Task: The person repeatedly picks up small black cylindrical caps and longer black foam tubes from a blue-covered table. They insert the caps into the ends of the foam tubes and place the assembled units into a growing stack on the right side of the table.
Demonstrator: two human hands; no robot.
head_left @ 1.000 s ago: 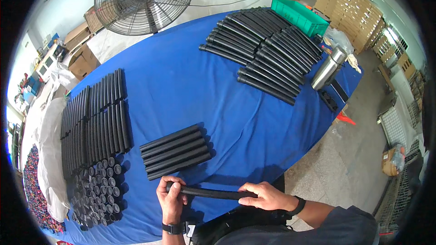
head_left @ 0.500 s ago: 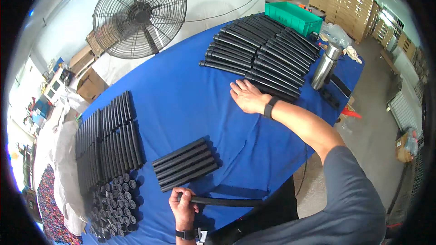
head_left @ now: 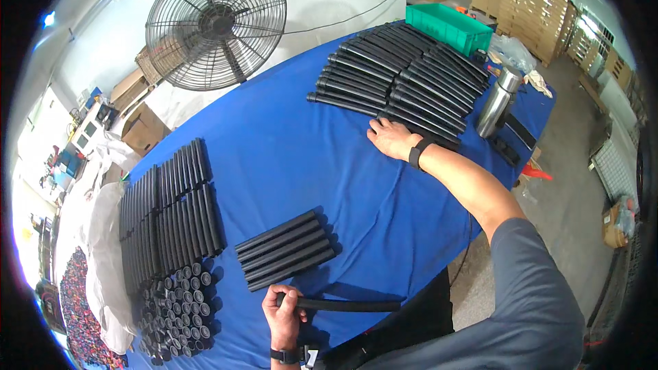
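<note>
In my left hand (head_left: 284, 308), near the table's front edge, I grip one end of a black tube (head_left: 353, 305), which points to the right. Just beyond it, several black tubes (head_left: 288, 250) lie side by side on the blue cloth. My right arm reaches far across to a large layered stack of black tubes (head_left: 391, 72). Palm down, my right hand (head_left: 393, 138) rests at the stack's near edge, fingers slightly bent and apart, with nothing visible in them. Whether its fingertips touch a tube is hard to see.
On the left lie rows of black tubes (head_left: 178, 223) and a cluster of round black caps (head_left: 185, 308), beside a white sheet (head_left: 103, 267). A steel flask (head_left: 499, 103) and a green crate (head_left: 449, 27) stand far right. A large fan (head_left: 216, 24) is at the back.
My right hand has shifted slightly right along the near edge of the stack, and its fingers have drawn in a little. My left hand keeps hold of the tube.
</note>
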